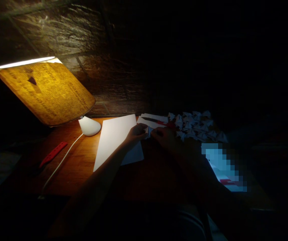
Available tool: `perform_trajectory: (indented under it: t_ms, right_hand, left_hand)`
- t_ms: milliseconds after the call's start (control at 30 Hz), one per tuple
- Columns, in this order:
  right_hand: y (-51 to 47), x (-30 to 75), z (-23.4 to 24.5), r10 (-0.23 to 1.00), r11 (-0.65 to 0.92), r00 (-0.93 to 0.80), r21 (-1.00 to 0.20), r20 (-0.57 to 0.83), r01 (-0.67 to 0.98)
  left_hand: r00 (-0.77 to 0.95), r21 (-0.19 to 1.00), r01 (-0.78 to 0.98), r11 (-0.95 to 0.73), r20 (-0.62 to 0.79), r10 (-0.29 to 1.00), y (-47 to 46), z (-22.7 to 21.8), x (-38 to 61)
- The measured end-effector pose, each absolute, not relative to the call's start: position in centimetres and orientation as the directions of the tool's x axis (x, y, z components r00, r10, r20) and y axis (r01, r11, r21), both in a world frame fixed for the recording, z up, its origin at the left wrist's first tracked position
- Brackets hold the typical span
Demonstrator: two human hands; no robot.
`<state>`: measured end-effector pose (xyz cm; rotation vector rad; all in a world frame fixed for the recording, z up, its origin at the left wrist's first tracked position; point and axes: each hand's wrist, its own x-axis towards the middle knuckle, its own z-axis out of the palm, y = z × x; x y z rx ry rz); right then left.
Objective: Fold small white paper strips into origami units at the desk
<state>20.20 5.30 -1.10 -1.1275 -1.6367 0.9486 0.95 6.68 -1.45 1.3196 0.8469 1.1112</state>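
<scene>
Paper piece (148, 132), small, white and folded, was up between your two hands, over the right edge of the white sheet (115, 137). Your left hand (137, 132) had it pinched by the fingertips; your right hand (162, 136), mostly in shadow, gripped its other side with curled fingers. Sheet lay flat on the wooden table (71, 167), left forearm crossing over it. Behind your hands: more white paper (159, 117) with a dark and red item (162, 123) on it, type unclear. Past your right hand sat a cluster of folded paper pieces (190, 124), packed close together. Nearer your right forearm, a bright pixelated patch (221, 164), content unreadable. Left side: lit lamp with a print-covered shade (46, 93), white base (90, 126) near the sheet, white cord (67, 154) running toward you, slim red object (53, 153) just beside the cord. Stone wall (76, 33) stood behind the lamp.
</scene>
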Motion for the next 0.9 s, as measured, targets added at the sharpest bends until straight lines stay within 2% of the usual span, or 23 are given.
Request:
perform_trajectory:
  t_ms: [267,467,667,900]
  right_hand:
    - [5.4,20.4,-1.1,0.95,0.284,-0.21,-0.919,0.231,0.273]
    - [5.7,20.4,-1.5,0.955,0.248,-0.21,-0.951,0.208,0.187]
    - [5.8,20.1,-1.6,0.973,0.208,-0.118,-0.976,0.2,0.06]
    - [5.6,20.6,-0.8,0.955,0.206,-0.237,-0.975,0.181,0.085]
  left_hand:
    - [0.301,0.988,-0.127,-0.092,0.127,0.945,6.4,-1.3,1.0]
    - [0.3,0.987,-0.144,-0.077,0.117,0.947,6.9,-1.9,0.8]
    - [0.342,0.989,-0.109,-0.1,0.132,0.93,6.7,-1.6,0.9]
    - [0.367,0.99,-0.076,-0.118,0.138,0.92,6.3,-0.8,1.1]
